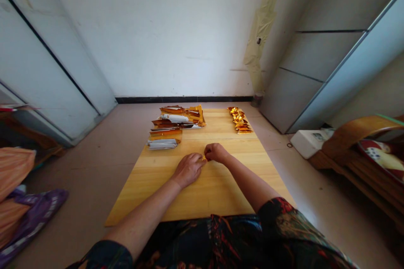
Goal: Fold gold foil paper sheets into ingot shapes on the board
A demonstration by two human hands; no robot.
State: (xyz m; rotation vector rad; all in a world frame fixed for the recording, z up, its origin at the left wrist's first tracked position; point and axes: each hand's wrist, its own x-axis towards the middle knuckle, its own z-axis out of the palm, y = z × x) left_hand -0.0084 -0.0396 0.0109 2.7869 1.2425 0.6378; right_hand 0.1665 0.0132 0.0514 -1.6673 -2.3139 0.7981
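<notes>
Near the middle of the light wooden table (217, 189), my left hand (189, 169) and my right hand (215, 152) almost meet over a small piece of gold foil (204, 158). Both hands pinch the foil, which is largely covered by the fingers. Beyond my left hand lie flat stacks of gold and brown foil sheets (166, 135), with white folded pieces (162, 144) at the near end. A row of small folded gold foil pieces (242, 126) lies at the table's far right.
A white wall (176, 29) rises beyond the table. Grey cabinets (315, 59) stand at the right, near a white box (311, 143) and a wooden seat (356, 155). Orange cloth (14, 172) and a purple bag (38, 214) are at the left.
</notes>
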